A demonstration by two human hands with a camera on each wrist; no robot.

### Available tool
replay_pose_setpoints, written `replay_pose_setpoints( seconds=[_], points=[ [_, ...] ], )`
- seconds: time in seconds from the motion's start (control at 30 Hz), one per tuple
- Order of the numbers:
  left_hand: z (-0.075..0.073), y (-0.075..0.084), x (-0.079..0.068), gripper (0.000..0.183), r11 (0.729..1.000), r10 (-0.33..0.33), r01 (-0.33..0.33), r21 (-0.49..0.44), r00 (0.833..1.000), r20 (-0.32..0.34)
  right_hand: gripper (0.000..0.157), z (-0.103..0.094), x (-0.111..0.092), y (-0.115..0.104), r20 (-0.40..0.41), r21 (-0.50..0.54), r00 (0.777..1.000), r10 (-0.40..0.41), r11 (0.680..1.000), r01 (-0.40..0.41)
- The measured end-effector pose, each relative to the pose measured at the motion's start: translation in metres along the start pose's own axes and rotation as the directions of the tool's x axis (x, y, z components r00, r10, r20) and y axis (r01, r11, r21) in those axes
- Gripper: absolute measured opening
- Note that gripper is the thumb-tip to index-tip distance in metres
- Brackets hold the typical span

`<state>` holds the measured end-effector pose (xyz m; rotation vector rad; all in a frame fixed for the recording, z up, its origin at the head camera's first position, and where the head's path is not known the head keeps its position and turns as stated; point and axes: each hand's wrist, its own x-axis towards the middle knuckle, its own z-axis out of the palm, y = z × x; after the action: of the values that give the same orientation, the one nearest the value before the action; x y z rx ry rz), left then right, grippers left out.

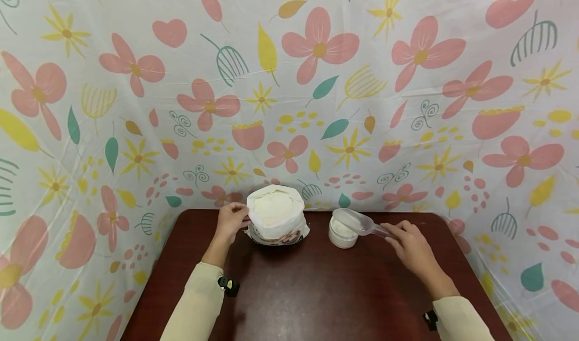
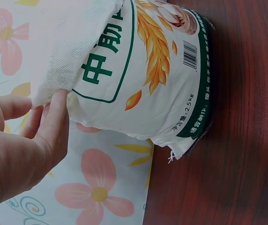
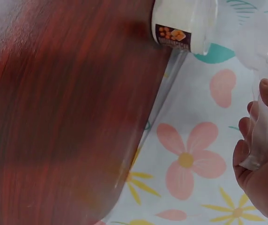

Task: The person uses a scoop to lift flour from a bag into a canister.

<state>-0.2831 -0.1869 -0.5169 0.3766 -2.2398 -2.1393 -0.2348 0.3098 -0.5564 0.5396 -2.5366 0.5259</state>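
My left hand pinches the rolled-down rim of a flour bag between thumb and fingers. The bag stands upright with its top open, and pale flour shows inside. A wheat ear and a 2.5kg mark are printed on its side in the left wrist view. In my right hand is the handle of a clear plastic scoop, fingers curled round it. The scoop's bowl overlaps the mouth of a small round tub in the head view. White powder shows in the tub, which carries a dark label.
Both containers stand near the far edge of a dark red-brown table. A flower-printed cloth hangs behind the table and along its sides. Dark bands with small devices sit on both wrists.
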Motion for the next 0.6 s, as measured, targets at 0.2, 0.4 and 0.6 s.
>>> replay_pose_setpoints(
  seconds=[0.2,0.4,0.6],
  points=[
    [0.000,0.000,-0.001,0.027,1.000,0.003,-0.003,0.007,1.000,-0.001,0.042,-0.004,0.006,-0.004,-0.017,0.067,1.000,-0.006,0.998,0.007],
    [0.001,0.004,-0.004,0.028,1.000,0.001,-0.001,0.003,1.000,0.014,0.043,-0.011,0.020,-0.009,-0.024,0.102,0.999,-0.030,0.994,0.032],
    [0.001,0.001,-0.002,0.026,1.000,0.002,-0.002,0.007,1.000,0.001,0.043,-0.015,0.038,-0.020,-0.049,0.154,0.996,-0.068,0.985,0.075]
  ],
)
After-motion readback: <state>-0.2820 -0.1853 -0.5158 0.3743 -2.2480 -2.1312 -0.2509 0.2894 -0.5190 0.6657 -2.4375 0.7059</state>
